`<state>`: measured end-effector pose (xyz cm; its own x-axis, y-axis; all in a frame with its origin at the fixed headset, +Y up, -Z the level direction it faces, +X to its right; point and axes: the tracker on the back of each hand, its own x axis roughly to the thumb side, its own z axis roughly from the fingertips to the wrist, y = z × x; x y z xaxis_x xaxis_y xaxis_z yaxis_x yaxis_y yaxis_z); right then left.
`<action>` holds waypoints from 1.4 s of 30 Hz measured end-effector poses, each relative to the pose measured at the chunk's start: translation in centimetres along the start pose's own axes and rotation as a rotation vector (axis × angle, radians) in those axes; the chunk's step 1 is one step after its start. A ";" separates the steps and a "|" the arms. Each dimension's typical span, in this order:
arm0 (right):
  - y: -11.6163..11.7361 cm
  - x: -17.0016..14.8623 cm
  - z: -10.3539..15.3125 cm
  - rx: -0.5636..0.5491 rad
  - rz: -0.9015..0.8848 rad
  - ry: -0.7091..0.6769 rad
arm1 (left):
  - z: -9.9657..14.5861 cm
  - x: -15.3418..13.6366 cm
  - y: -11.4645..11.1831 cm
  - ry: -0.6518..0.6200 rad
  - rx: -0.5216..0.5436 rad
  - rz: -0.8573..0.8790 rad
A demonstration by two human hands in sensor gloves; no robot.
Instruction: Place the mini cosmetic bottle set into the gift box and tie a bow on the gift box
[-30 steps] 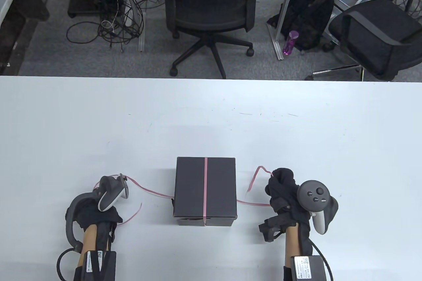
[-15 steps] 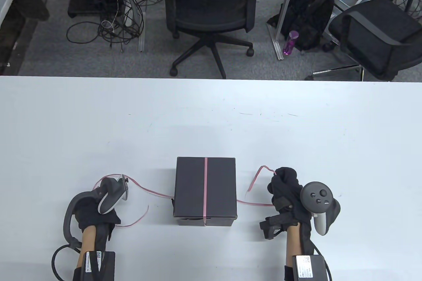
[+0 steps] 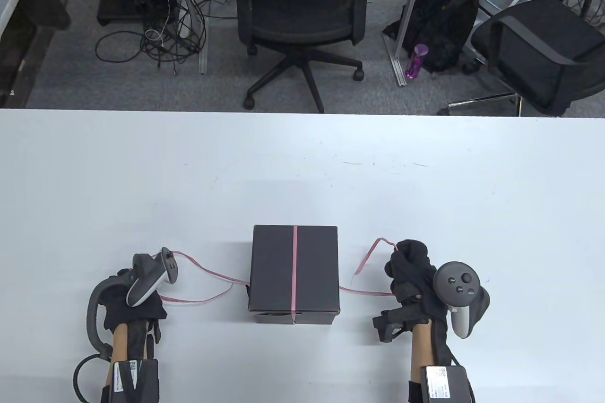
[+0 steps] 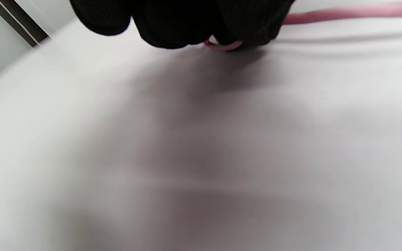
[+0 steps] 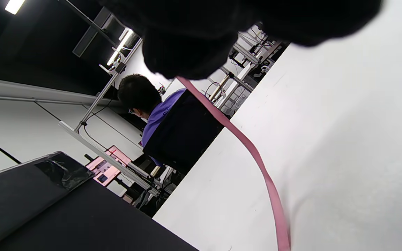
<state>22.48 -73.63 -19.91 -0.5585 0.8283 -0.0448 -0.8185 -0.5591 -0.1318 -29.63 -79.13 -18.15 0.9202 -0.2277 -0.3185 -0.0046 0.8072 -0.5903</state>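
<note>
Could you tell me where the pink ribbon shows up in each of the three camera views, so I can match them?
Table view: pink ribbon runs over the black gift box lid, its ends trailing out to both hands.
Left wrist view: a strand along the top right edge, a loop under the left hand.
Right wrist view: a strand from the right hand down across the table.
Shared landmark: the white table.

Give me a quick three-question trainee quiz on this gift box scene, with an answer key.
1. True or false: the box is shut, with the ribbon running over its lid.
2. What does each hand hold? A) a ribbon end B) a bottle C) nothing
3. Fill in: a ribbon end leaves the box on each ____.

Key: 1 true. 2 A: the left hand and the right hand each grip one. 3 side.
</note>
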 end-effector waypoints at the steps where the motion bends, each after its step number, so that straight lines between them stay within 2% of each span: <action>1: 0.0 0.0 0.0 0.000 -0.001 0.000 | 0.0 -0.1 0.2 -0.047 -0.005 0.069; 3: 0.0 0.0 0.0 0.001 0.001 -0.002 | 0.2 -0.2 0.7 -0.173 0.006 0.217; 7: 0.1 0.0 0.0 0.024 -0.023 -0.012 | 0.9 -0.3 1.9 -0.501 0.092 0.587; 8: 0.2 0.1 0.0 0.035 -0.034 -0.015 | 1.0 -0.4 2.0 -0.543 0.096 0.666; 9: 0.3 0.1 -0.1 0.056 -0.050 -0.019 | 1.1 -0.3 2.1 -0.600 0.091 0.772; 11: 0.6 0.2 -0.1 0.110 -0.078 -0.034 | 1.0 -0.1 2.1 -0.690 0.035 0.876; 12: 0.8 0.3 -0.1 0.149 -0.103 -0.041 | 1.0 0.0 2.0 -0.693 0.012 0.937; 14: 1.1 0.7 -0.1 0.198 -0.145 -0.063 | 1.0 0.3 1.9 -0.679 -0.015 0.962; 19: 1.4 2.6 0.1 0.284 -0.197 -0.122 | 2.0 1.4 2.6 -0.561 0.071 0.980; 23: 1.3 5.1 0.0 0.348 -0.208 -0.187 | 3.9 2.1 4.6 -0.478 0.160 1.045; 25: 1.7 7.1 -0.1 0.386 -0.226 -0.231 | 5.1 2.7 6.5 -0.466 0.205 1.127; 31: 4.2 12.6 -1.1 0.555 -0.157 -0.307 | 9.5 5.6 13.3 -0.584 0.412 1.102; 34: 5.5 14.3 -1.6 0.670 -0.164 -0.312 | 11.8 7.4 15.6 -0.735 0.540 1.073; 37: 6.5 15.1 -2.2 0.758 -0.227 -0.293 | 13.7 8.8 16.7 -0.890 0.579 1.000; 42: 7.2 15.2 -2.9 0.817 -0.378 -0.226 | 16.3 10.6 16.5 -1.061 0.620 0.854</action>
<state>8.50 -64.95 -24.40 -0.1781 0.9819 0.0646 -0.7438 -0.1774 0.6444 -13.61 -59.35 -19.22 0.5757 0.6909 0.4374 -0.7612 0.6481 -0.0217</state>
